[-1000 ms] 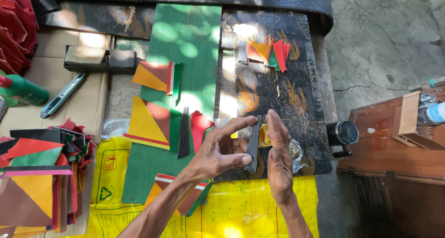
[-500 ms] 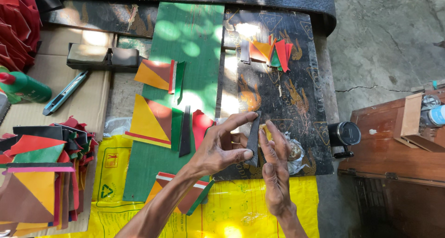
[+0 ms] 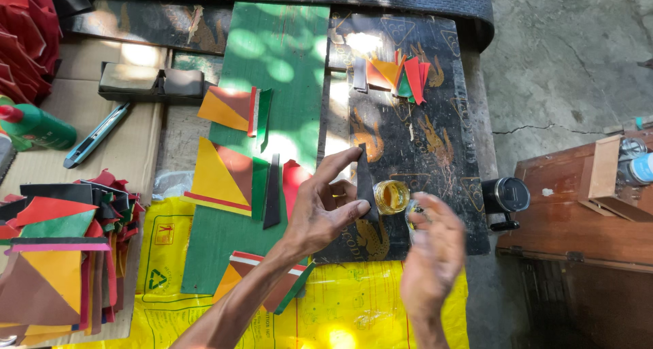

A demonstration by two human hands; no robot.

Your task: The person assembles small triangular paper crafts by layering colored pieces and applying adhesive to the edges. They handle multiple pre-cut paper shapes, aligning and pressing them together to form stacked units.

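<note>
My left hand [image 3: 320, 216] and right hand [image 3: 432, 257] show bare, forearms unsleeved; the right hand's fingers [image 3: 435, 209] are blurred.

Dappled sunlight fell across a low outdoor work surface, its black patterned board [image 3: 435, 97] and green sheet [image 3: 272, 63] lying just beyond the grip. Cracked grey concrete floor [image 3: 564, 70] stretched to the far right, where a brown wooden box [image 3: 578, 220] stood. Flattened cardboard [image 3: 75, 145] covered the left side, and a yellow plastic sack [image 3: 354, 315] lay nearest the viewer.
</note>
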